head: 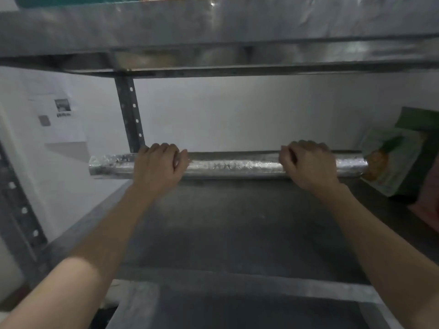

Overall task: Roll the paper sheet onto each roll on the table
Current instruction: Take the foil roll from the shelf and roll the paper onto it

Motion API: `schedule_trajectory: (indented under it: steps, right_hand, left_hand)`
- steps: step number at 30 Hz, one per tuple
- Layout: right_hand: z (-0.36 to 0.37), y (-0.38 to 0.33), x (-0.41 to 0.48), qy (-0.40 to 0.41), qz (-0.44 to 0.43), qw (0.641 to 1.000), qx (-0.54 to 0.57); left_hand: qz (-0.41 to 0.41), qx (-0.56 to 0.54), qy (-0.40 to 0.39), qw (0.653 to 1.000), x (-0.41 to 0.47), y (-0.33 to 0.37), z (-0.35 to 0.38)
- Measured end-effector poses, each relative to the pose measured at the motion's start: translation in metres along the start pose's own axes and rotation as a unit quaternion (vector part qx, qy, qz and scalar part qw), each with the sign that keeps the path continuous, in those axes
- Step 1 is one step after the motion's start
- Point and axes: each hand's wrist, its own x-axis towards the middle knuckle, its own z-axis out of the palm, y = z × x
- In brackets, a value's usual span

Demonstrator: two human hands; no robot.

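A long silvery foil-like roll (232,166) lies across the far part of a grey metal shelf (225,233), close to the white back wall. My left hand (159,163) grips the roll left of its middle, fingers curled over the top. My right hand (307,162) grips it further right in the same way. The roll's left end sticks out past the shelf post. Its right end touches a green package. No loose sheet can be made out on the dark shelf surface.
A green printed package (401,157) leans at the right of the shelf. A perforated metal upright (130,115) stands behind the roll at the left. Another metal shelf (213,43) hangs low overhead. A second upright (19,205) runs down the left side.
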Motion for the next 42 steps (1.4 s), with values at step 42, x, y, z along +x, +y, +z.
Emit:
schedule_trajectory:
  steps: [42]
  right_hand:
    - [0.092, -0.021, -0.012, -0.275, 0.140, 0.951, 0.012]
  left_hand:
    - [0.014, -0.040, -0.147, 0.988, -0.014, -0.033, 0.132]
